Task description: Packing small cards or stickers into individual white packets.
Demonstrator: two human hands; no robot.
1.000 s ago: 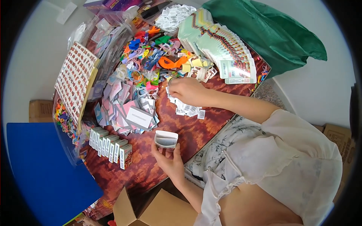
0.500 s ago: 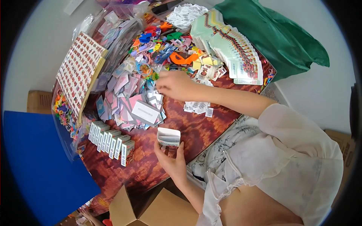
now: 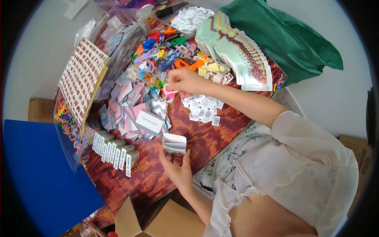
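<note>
My left hand (image 3: 178,170) is closed around a small open box (image 3: 175,144) with its top flap raised and a printed front, held over the near part of the table. Farther up, my right hand (image 3: 187,82) has its fingers pinched on a small pink-and-white piece (image 3: 169,91), too small to name. That hand hovers beside a heap of small pink, blue and grey cards (image 3: 128,94) and a pile of colourful small plastic and rubber pieces (image 3: 167,51). Just below it lies a heap of white barcode labels (image 3: 202,108).
A row of several filled small boxes (image 3: 116,154) stands left on the table. Fanned flat cartons (image 3: 241,55) lie far right, near a green bag (image 3: 288,43). A printed sheet stack (image 3: 83,71) leans at left; an open cardboard box (image 3: 173,219) sits below the near edge.
My right hand has shifted slightly right and now shows a pink-and-white piece at its fingertips. More of the white labels are visible. My left hand still holds the box.
</note>
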